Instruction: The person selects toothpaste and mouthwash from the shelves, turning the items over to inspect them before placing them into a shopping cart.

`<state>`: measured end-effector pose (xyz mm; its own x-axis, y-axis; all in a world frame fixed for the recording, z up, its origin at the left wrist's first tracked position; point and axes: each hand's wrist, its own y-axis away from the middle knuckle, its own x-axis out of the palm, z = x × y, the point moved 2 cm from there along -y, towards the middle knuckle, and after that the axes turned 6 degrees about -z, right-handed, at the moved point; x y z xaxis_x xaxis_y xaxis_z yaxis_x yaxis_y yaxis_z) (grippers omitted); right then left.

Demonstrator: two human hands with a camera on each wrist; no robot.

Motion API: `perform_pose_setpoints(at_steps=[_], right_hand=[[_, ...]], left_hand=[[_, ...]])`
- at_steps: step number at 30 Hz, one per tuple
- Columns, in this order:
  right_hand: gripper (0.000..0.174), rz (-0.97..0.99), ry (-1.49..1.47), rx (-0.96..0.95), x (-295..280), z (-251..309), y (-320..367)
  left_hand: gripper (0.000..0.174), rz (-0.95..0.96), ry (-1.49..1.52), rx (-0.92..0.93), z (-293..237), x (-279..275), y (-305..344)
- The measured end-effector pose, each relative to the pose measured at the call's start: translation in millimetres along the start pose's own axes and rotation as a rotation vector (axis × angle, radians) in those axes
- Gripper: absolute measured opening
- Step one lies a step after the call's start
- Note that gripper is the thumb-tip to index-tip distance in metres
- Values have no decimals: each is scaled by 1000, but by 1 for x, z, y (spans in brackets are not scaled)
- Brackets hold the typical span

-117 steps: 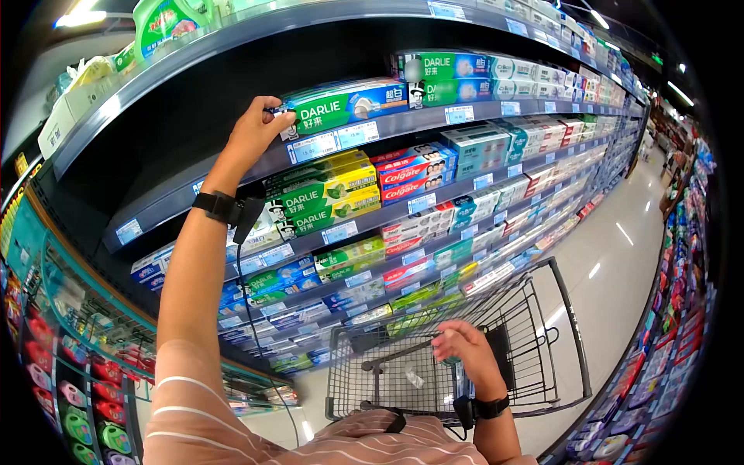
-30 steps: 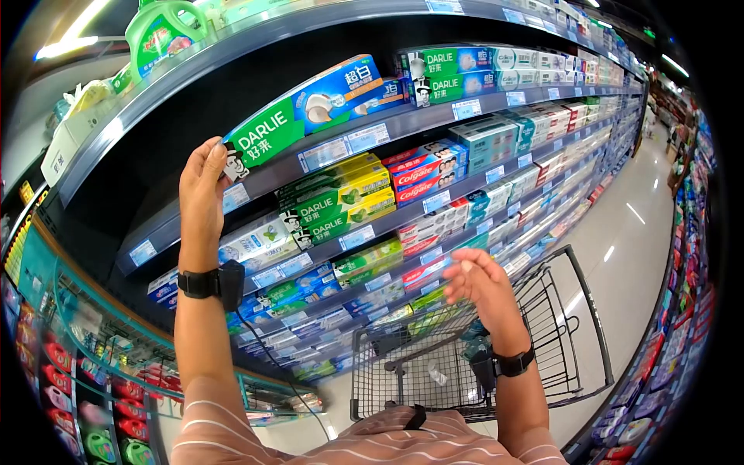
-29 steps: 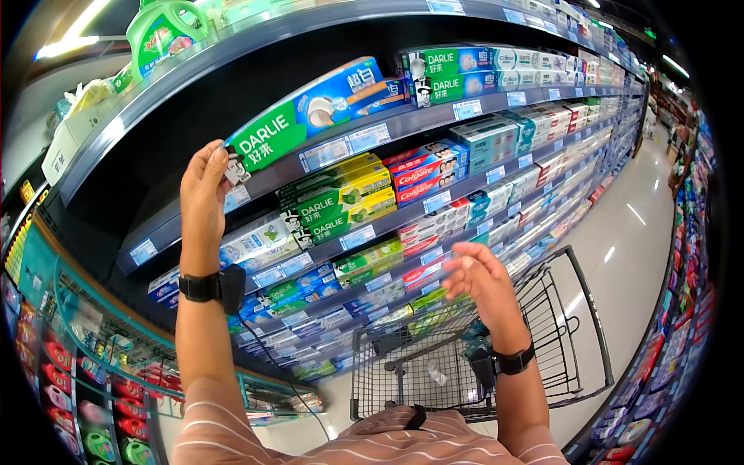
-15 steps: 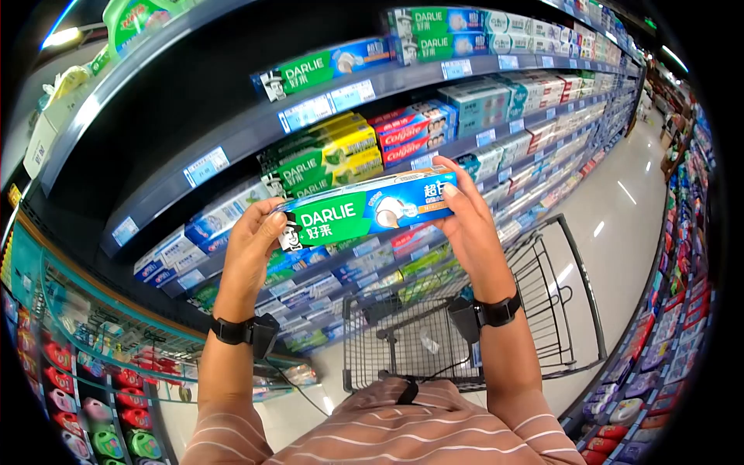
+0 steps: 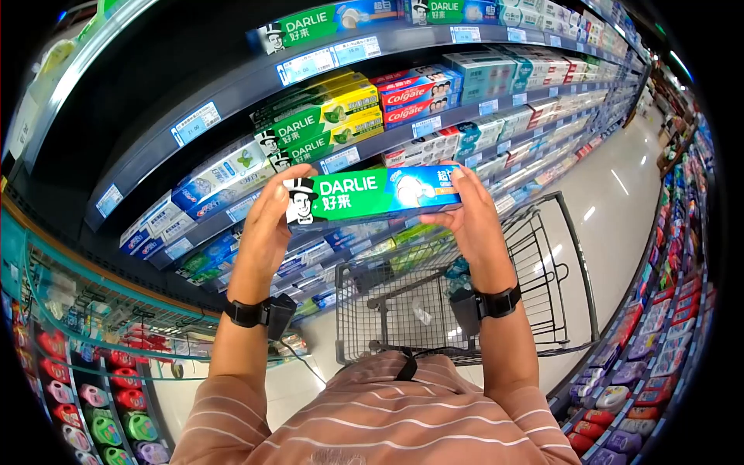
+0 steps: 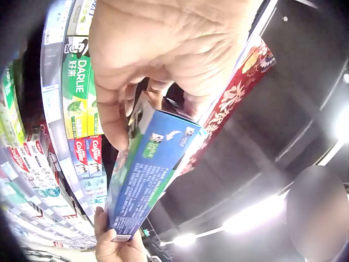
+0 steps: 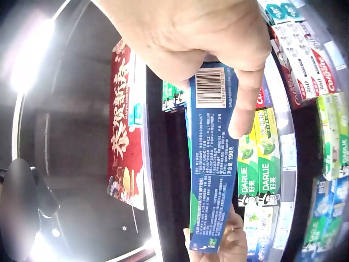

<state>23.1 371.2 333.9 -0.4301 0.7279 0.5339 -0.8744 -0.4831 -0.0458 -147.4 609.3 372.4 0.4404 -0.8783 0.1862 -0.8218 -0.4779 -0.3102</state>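
A green and blue Darlie toothpaste box (image 5: 372, 194) is held level between my two hands, its printed front facing up toward me. My left hand (image 5: 267, 221) grips the end with the top-hat figure. At the other end my right hand (image 5: 477, 221) pinches the blue corner, thumb on the front. In the left wrist view the toothpaste box (image 6: 150, 164) shows its blue back and end flap, with fingers curled round it. A barcode and small print show on the toothpaste box (image 7: 210, 158) in the right wrist view, partly under my right hand (image 7: 218, 43).
A black wire shopping cart (image 5: 387, 310) stands below my hands, with a few items in it. Shelves of toothpaste boxes (image 5: 422, 97) rise ahead, another Darlie box (image 5: 329, 23) lying on the upper one. A teal-edged display (image 5: 101, 310) is at left; the aisle floor (image 5: 612, 194) runs off right.
My left hand has brought the toothpaste box from the upper shelf down in front of me. My right hand has come up and taken its other end. The front has tipped further toward me.
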Motion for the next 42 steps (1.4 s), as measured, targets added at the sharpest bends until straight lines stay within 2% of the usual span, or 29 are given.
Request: perform_pose_setpoints(at_steps=[1,5,8,9,13,17,25,37,42], right_hand=[[40,-7,-1,12,-2,-1,0],[40,-7,-13,56,-7,-2,2],[42,64,-7,105,-8,1,8],[43,102,-16,117,-7,1,9],[47,186,-33,109,-8,4,17],[50,217,-45,135,-11,1,20],[55,302,-85,57,-12,-3,30],[60,311,-74,47,-10,0,37],[56,250,-42,60,-16,-7,34]], left_hand=[[54,55,73,-29,1,-1,2],[64,30,18,89,9,6,8],[66,26,95,35,26,-4,3],[67,-51,73,51,27,-1,5],[71,-90,79,12,30,-5,5],[69,-110,111,-21,37,-10,7],[72,-111,127,20,37,-18,13],[72,-91,207,24,43,-20,20],[70,-127,166,0,46,-20,22]])
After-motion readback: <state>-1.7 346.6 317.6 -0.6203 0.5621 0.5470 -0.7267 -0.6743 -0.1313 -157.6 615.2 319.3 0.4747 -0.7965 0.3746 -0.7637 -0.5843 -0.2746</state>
